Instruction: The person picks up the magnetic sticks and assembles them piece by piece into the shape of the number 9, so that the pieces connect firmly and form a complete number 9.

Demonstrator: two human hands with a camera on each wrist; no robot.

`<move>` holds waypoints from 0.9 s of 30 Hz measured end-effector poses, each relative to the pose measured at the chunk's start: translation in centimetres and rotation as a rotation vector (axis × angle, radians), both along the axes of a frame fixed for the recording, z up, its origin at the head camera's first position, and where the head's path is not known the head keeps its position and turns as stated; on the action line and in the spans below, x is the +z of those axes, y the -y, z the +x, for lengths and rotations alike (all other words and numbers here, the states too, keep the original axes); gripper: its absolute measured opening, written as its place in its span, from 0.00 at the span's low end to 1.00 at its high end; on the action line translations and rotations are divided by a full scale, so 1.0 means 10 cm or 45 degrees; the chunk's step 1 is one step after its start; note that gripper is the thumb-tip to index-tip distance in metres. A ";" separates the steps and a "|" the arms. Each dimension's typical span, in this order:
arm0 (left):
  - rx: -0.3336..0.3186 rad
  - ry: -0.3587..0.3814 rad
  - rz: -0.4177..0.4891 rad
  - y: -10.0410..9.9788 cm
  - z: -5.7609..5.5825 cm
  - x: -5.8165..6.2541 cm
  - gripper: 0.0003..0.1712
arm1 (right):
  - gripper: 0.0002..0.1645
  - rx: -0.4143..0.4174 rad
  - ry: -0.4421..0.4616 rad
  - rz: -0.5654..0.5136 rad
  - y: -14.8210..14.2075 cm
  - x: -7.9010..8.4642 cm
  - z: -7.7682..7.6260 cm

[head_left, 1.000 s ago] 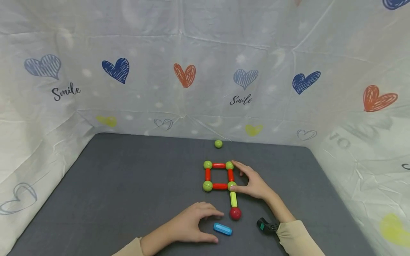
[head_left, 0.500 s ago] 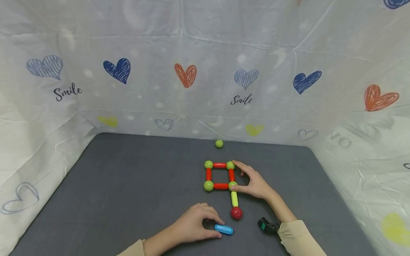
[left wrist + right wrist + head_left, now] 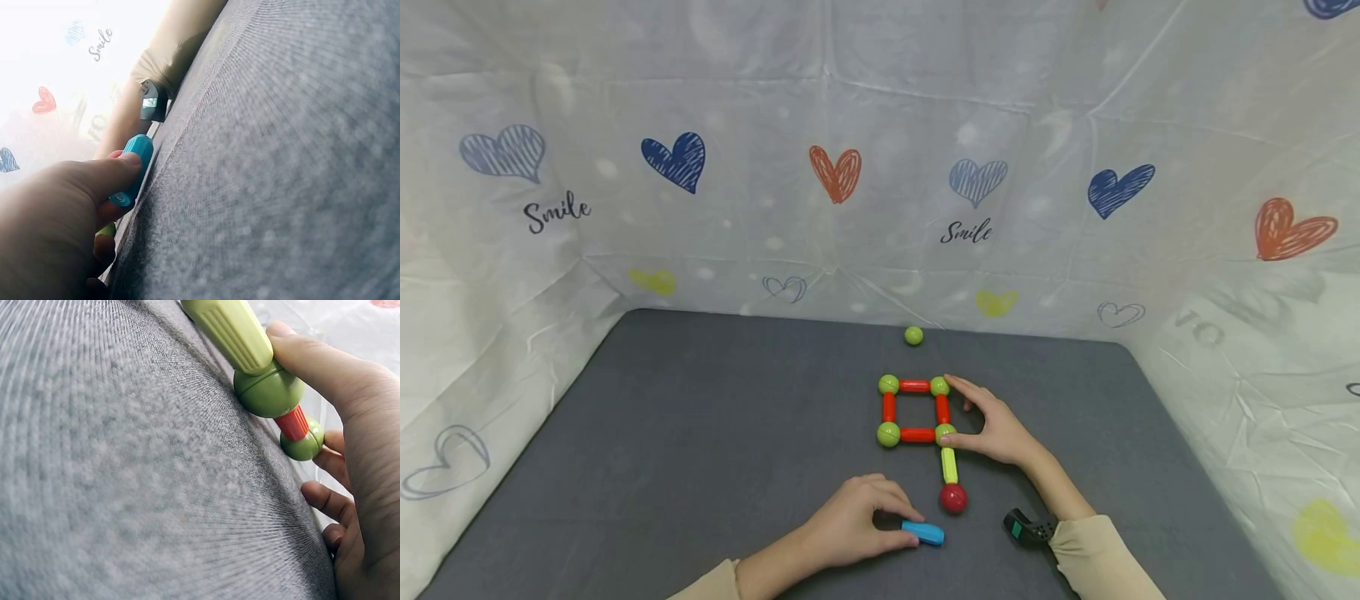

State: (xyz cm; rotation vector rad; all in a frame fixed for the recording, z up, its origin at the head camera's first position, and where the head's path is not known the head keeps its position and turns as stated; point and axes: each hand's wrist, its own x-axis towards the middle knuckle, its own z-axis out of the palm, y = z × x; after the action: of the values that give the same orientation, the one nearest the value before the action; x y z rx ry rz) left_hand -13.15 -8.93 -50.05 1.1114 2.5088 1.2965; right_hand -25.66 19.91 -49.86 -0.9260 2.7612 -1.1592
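Note:
Between thumb and fingertips, my left hand (image 3: pixel 853 523) pinches a blue magnetic stick (image 3: pixel 927 533) near the front of the table. The left wrist view shows the thumb laid along this blue stick (image 3: pixel 139 153). My right hand (image 3: pixel 996 429) spans the right side of a square of red magnetic sticks (image 3: pixel 917 435) and green balls, thumb at the near corner ball and index finger at the far one. From the near right corner a yellow-green stick (image 3: pixel 950 467) runs toward me to a red ball (image 3: pixel 953 498). In the right wrist view, the thumb touches beside the corner ball (image 3: pixel 269 390).
A loose green ball (image 3: pixel 913 335) lies at the back edge of the grey table (image 3: pixel 737 417). A white curtain (image 3: pixel 895 100) printed with hearts hangs around the back and sides. A black wrist band (image 3: pixel 1028 528) sits on the right wrist.
My left hand has closed its thumb and fingers on the blue stick, which has tilted slightly in its grip. The right hand and the square stay in place.

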 end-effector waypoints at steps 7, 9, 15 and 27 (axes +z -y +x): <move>0.032 0.025 0.025 0.00 -0.01 0.01 0.10 | 0.56 -0.015 0.013 0.012 0.01 0.02 0.00; 0.060 0.042 0.034 0.00 -0.01 0.01 0.10 | 0.56 -0.014 0.013 0.009 0.01 0.01 0.00; 0.228 0.113 0.074 -0.01 -0.01 0.01 0.10 | 0.56 -0.010 0.013 0.008 0.01 -0.01 0.00; 0.345 0.183 0.053 -0.08 -0.06 0.04 0.11 | 0.56 -0.017 0.019 0.013 -0.01 -0.02 -0.01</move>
State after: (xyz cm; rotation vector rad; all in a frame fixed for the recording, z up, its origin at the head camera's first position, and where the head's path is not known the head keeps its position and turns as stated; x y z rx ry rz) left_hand -13.75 -8.14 -49.61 0.6725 2.6007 1.4399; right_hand -25.78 20.03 -50.02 -0.8952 2.7633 -1.1477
